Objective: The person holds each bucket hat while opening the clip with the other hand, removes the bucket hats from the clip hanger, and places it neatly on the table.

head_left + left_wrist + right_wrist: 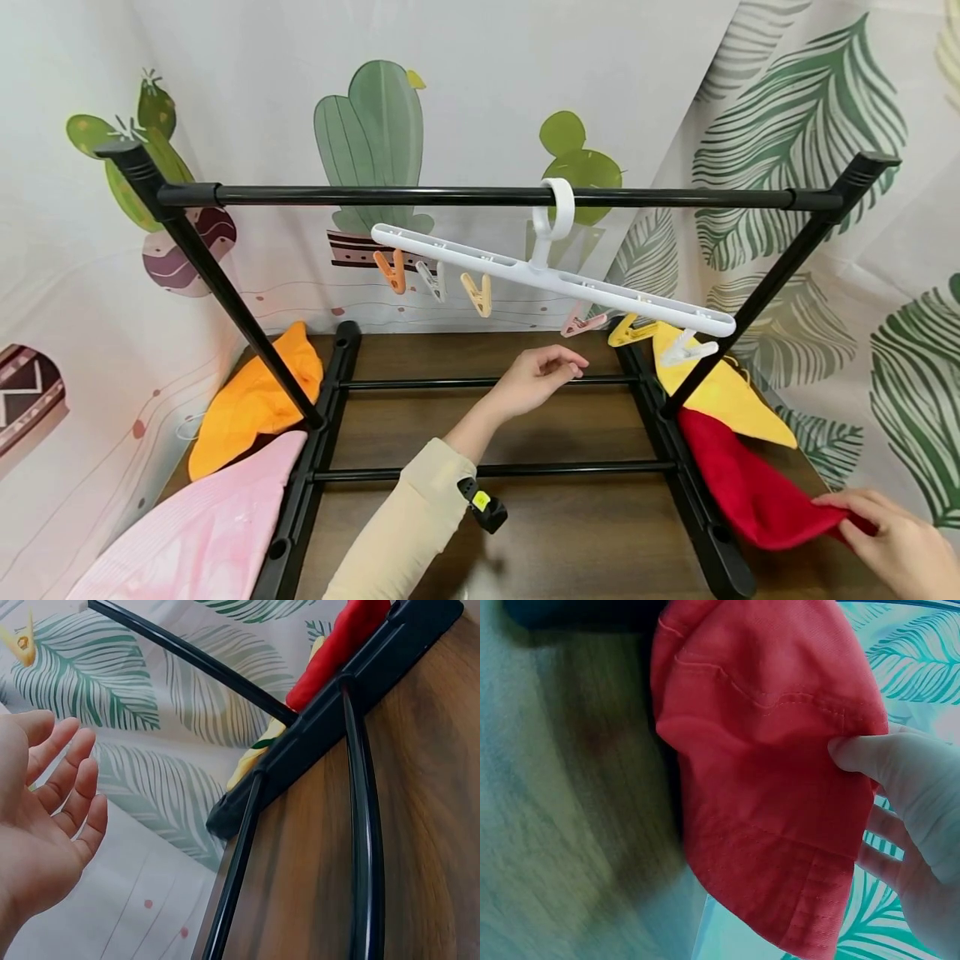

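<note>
At the right edge of the head view, my right hand (896,533) pinches a red bucket hat (757,483). In the right wrist view the thumb lies on the side of the hat (765,787), whose stitched brim hangs down. My left hand (536,379) holds nothing and is raised over the rack's base, its fingers loosely bent, as the left wrist view also shows. Just above it hangs a white clip hanger (480,262), hooked over the black top bar (375,197) and tilted down to the right. Several coloured clips dangle from it, among them a pink clip (581,321).
Beside the rack's left foot lie an orange hat (258,387) and a pale pink hat (202,525). A yellow hat (720,383) lies behind the red one on the right. Slanted black posts (232,300) and low crossbars (495,471) frame the wooden table (570,525). Patterned curtains stand behind.
</note>
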The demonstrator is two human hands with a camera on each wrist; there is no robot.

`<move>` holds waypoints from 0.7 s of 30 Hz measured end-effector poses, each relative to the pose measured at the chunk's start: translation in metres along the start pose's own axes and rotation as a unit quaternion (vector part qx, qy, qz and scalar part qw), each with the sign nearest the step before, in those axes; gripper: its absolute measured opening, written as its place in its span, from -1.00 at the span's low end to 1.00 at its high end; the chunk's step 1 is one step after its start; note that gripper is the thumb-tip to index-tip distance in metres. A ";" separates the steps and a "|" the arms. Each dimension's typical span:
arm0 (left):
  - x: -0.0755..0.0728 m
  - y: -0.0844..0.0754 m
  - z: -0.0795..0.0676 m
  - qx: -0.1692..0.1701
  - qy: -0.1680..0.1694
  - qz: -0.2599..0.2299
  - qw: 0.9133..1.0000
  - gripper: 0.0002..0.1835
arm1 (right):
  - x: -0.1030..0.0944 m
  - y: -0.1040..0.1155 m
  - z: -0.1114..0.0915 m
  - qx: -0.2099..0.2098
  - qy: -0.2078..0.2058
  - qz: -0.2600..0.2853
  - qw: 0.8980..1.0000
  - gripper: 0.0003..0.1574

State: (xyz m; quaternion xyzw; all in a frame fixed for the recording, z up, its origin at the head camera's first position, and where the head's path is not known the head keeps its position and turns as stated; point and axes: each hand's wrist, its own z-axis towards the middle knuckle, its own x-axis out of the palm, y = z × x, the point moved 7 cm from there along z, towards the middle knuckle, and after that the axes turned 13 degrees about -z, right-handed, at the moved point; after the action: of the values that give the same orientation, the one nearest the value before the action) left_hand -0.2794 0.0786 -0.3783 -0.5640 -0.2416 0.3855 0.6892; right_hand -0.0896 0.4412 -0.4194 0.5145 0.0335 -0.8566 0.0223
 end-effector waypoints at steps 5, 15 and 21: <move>-0.009 0.001 -0.008 -0.001 -0.003 0.008 1.000 -0.80 | 0.007 0.000 -0.004 -0.012 0.011 0.002 1.000 -0.52; -0.024 0.002 -0.024 -0.003 -0.005 0.036 0.999 -0.82 | 0.017 -0.004 -0.014 -0.026 0.039 -0.009 0.999 -0.57; -0.030 -0.002 -0.038 -0.007 0.002 0.050 0.999 -0.82 | 0.032 -0.009 -0.025 -0.012 0.094 -0.021 0.995 -0.62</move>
State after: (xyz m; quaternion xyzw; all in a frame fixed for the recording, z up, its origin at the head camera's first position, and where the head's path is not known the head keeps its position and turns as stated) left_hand -0.2673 0.0320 -0.3825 -0.5811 -0.2144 0.4168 0.6653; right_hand -0.0831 0.4522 -0.4590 0.5917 0.0568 -0.8041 0.0075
